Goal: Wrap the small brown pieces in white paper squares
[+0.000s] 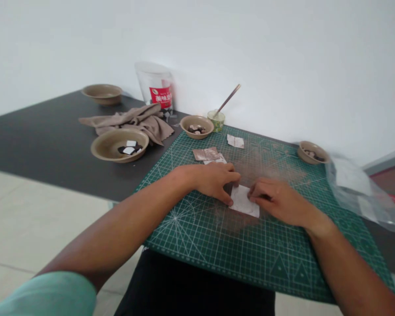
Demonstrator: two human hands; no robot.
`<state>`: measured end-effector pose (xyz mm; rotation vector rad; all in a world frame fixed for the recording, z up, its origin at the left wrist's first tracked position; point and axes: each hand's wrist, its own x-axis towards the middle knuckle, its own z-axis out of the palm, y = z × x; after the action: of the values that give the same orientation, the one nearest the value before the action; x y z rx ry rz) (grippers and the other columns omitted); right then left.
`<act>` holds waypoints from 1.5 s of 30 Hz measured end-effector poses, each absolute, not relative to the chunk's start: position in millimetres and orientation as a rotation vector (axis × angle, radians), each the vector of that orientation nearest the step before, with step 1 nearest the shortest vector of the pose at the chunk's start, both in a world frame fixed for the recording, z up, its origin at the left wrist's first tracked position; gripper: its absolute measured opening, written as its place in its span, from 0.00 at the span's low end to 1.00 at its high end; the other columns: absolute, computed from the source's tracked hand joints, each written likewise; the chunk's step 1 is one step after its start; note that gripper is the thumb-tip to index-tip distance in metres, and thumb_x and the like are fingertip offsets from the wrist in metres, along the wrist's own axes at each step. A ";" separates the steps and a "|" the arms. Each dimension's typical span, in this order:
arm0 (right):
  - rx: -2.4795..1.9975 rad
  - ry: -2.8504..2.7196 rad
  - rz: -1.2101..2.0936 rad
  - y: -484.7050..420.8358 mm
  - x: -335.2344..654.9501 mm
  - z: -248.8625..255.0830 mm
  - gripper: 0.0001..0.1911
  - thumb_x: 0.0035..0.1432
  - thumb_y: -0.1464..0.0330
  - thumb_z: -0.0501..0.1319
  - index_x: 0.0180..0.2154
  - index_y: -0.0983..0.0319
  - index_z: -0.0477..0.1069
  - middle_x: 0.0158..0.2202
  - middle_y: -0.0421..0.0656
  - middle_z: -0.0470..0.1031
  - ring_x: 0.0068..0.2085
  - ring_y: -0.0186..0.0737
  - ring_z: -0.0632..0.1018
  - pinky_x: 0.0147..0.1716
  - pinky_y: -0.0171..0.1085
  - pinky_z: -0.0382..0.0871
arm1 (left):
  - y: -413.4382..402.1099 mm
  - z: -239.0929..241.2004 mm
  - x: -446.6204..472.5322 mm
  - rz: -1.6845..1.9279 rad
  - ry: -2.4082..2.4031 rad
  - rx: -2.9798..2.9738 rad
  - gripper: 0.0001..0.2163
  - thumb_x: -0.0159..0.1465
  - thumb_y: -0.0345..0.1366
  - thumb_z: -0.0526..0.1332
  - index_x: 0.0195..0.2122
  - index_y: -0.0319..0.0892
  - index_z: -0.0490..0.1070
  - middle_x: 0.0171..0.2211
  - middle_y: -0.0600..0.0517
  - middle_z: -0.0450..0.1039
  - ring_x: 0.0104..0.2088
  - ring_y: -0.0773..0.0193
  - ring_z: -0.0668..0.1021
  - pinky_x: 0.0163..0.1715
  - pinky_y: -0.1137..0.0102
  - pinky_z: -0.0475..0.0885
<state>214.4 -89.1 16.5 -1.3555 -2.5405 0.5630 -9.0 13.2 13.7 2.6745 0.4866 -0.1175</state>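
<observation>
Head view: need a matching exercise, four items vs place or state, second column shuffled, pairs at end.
1. White paper square
2. Greyish-brown cloth
3. Clear plastic jar
4. Green-patterned cup

A. Has a thin stick leaning out
B. Between left hand and right hand
C. Crumpled on the dark table
D. Bears a red label

Pairs: 1-B; 2-C; 3-D; 4-A

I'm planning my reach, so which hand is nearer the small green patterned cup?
Left. The left hand is almost directly this side of the cup; the right hand is farther away, towards the camera and to the right.
</observation>
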 end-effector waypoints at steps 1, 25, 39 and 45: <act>-1.288 -2.571 0.620 -90.8 213.4 17.1 0.07 0.66 0.71 0.58 0.35 0.60 0.73 0.36 0.41 0.75 0.38 0.38 0.75 0.40 0.38 0.66 | 13.2 13.4 -9.1 -0.118 0.477 2.678 0.25 0.58 0.56 0.64 0.52 0.49 0.68 0.51 0.48 0.65 0.50 0.53 0.72 0.50 0.63 0.65; -1.195 -2.606 0.591 -96.3 209.5 10.9 0.07 0.66 0.72 0.58 0.37 0.59 0.74 0.40 0.41 0.77 0.41 0.39 0.76 0.43 0.40 0.67 | 12.9 12.4 -8.1 -0.122 0.487 2.686 0.24 0.58 0.54 0.63 0.52 0.49 0.68 0.52 0.47 0.66 0.49 0.52 0.72 0.50 0.61 0.65; -1.257 -2.523 0.633 -91.8 209.0 12.3 0.06 0.65 0.72 0.59 0.37 0.59 0.74 0.38 0.41 0.75 0.40 0.38 0.75 0.42 0.39 0.68 | 13.2 13.1 -8.6 -0.102 0.487 2.674 0.25 0.58 0.56 0.63 0.52 0.48 0.69 0.51 0.47 0.66 0.49 0.53 0.72 0.50 0.62 0.65; -1.255 -2.420 0.512 -82.5 224.8 4.2 0.05 0.65 0.72 0.59 0.38 0.60 0.74 0.41 0.44 0.77 0.42 0.39 0.76 0.42 0.41 0.70 | 13.4 15.6 -8.5 -0.127 0.493 2.651 0.25 0.58 0.56 0.64 0.53 0.50 0.69 0.52 0.48 0.66 0.51 0.53 0.71 0.52 0.62 0.64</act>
<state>224.8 -82.5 4.2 -1.2555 -2.4197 0.5118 -8.5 13.4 15.6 2.6509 0.4928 -0.1273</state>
